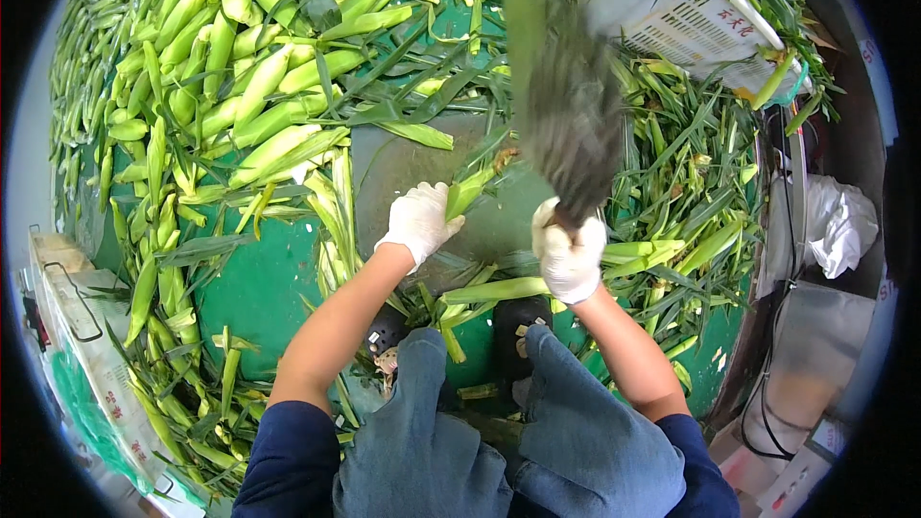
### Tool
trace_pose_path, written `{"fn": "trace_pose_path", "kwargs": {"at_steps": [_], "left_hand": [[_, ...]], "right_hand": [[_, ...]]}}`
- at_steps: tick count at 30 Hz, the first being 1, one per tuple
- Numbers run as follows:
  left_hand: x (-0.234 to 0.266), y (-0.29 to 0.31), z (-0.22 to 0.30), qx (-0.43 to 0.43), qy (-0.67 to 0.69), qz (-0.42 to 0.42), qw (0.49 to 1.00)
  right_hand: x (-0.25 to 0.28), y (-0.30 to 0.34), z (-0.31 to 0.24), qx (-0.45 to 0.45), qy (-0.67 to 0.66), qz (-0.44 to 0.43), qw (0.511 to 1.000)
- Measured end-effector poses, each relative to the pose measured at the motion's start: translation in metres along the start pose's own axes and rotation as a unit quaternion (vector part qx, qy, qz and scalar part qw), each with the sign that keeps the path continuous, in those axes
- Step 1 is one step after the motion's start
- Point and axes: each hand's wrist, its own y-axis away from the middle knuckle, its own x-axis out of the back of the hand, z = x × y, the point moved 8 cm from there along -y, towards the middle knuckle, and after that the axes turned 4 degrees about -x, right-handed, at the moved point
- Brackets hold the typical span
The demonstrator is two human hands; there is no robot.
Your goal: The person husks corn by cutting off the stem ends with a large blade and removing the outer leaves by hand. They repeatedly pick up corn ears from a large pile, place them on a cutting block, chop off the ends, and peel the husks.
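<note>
My left hand [420, 221], in a white glove, is closed around one end of a green ear of corn [467, 190] in its husk. The brown stem end of that ear points away from me and to the right. It is over a worn, greyish board [379, 168]. My right hand [570, 254], also gloved in white, grips the handle of a wide-bladed cleaver [574, 115]. Motion smears the dark blade, which is raised to the right of the corn. A husked ear [494, 290] lies between my two hands, close to my feet.
A large heap of unshucked corn [264, 86] covers the far left. Cut leaves and husks [686, 158] pile up on the right. A white crate [696, 24] tilts at the far right, holding leaves. Another crate [96, 326] stands at the left edge. Green flooring [254, 278] shows between piles.
</note>
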Motion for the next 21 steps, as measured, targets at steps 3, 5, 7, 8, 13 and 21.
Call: {"fn": "trace_pose_path", "kwargs": {"at_steps": [3, 5, 7, 8, 13, 21], "left_hand": [[0.005, -0.002, 0.013, -0.043, -0.018, 0.016, 0.999], [0.011, 0.005, 0.001, -0.027, -0.010, 0.006, 1.000], [0.032, 0.019, -0.013, -0.018, 0.048, 0.079, 0.996], [0.049, 0.025, -0.014, -0.027, 0.107, 0.158, 0.981], [0.063, 0.024, -0.032, 0.039, 0.594, 0.263, 0.759], [-0.037, 0.034, -0.063, 0.146, 0.807, 0.254, 0.513]], "right_hand": [[-0.021, 0.033, 0.108, -0.134, 0.218, -0.085, 0.963], [-0.014, 0.049, 0.110, -0.119, 0.179, -0.058, 0.975], [0.010, 0.066, 0.131, -0.303, 0.213, -0.047, 0.928], [0.024, 0.069, 0.148, -0.321, 0.156, -0.006, 0.934], [0.077, 0.071, 0.117, -0.332, 0.028, 0.160, 0.929], [0.032, 0.023, 0.063, -0.102, -0.036, 0.163, 0.981]]}}
